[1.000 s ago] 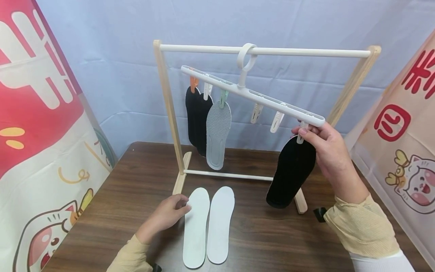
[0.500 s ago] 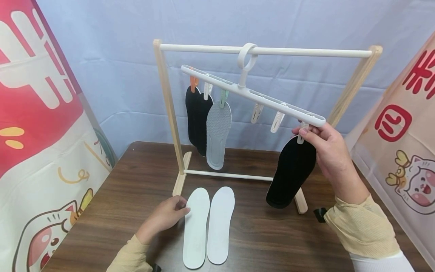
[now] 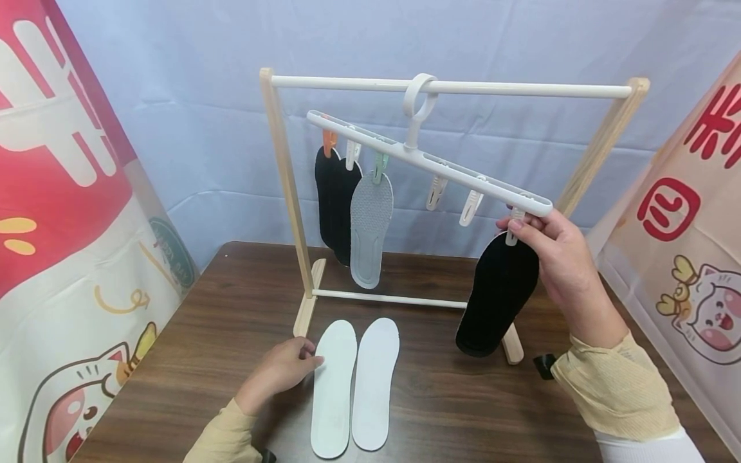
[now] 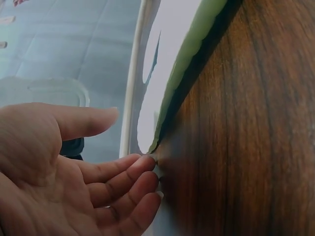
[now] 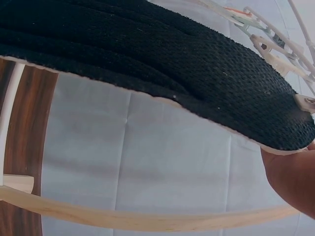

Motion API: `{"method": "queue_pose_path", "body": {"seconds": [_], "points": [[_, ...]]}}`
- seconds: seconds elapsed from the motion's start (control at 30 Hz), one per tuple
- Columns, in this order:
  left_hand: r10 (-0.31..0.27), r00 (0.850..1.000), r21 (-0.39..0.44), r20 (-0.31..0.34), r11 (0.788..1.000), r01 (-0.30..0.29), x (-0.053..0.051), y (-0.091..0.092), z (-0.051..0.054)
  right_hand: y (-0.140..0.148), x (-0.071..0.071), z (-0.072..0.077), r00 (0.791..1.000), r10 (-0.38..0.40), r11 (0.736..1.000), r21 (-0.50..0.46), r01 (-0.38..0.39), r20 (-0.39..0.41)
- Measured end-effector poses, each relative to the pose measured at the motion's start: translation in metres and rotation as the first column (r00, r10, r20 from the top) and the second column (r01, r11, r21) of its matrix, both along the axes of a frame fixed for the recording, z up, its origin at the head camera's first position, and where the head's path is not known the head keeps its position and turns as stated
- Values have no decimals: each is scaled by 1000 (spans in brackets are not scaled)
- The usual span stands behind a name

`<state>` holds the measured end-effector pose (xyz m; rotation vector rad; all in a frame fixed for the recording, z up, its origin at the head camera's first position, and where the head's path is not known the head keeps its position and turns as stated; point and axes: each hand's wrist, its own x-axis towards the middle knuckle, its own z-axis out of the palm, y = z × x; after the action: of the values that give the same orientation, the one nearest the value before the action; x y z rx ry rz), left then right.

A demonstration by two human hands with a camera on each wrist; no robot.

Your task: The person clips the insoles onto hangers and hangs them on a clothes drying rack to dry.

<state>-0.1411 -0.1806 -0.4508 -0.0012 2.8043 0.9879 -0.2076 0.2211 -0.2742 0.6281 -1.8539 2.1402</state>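
My right hand (image 3: 558, 254) pinches the white clip (image 3: 512, 226) at the low right end of the tilted white hanger (image 3: 463, 175); a black insole (image 3: 498, 292) hangs from that clip. In the right wrist view the black insole (image 5: 162, 54) fills the upper part. At the hanger's left end hang black insoles (image 3: 334, 206) and a grey insole (image 3: 370, 231). Beside the left one of two white insoles (image 3: 334, 392) (image 3: 375, 386) on the table, my left hand (image 3: 283, 366) has its fingers loosely bent, holding nothing. The left wrist view shows that hand (image 4: 83, 177) near the insole's tip (image 4: 150, 132).
The hanger hooks over the top bar (image 3: 521, 89) of a wooden-sided rack (image 3: 287, 186). Two white clips (image 3: 437, 193) (image 3: 471, 207) hang with nothing in them. Printed cloths stand left (image 3: 75, 257) and right (image 3: 695, 257) of the brown table (image 3: 231, 302).
The lower end of the black insole at my right hand has shifted very slightly right. My left hand has moved down a little beside the white insole. The right hand keeps its grip.
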Motion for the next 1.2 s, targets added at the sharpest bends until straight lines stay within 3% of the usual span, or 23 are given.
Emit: {"method": "queue_pose_path", "body": {"seconds": [0.57,1.2], "points": [[15,999,-132,38,991,-10,-7,9,-6,2,-1,-2,1000,11,1000,-5,-11,-14],[34,999,-190,40,981,-26,-14,26,-10,5,-3,-5,1000,19,1000,-5,-19,-11]]}}
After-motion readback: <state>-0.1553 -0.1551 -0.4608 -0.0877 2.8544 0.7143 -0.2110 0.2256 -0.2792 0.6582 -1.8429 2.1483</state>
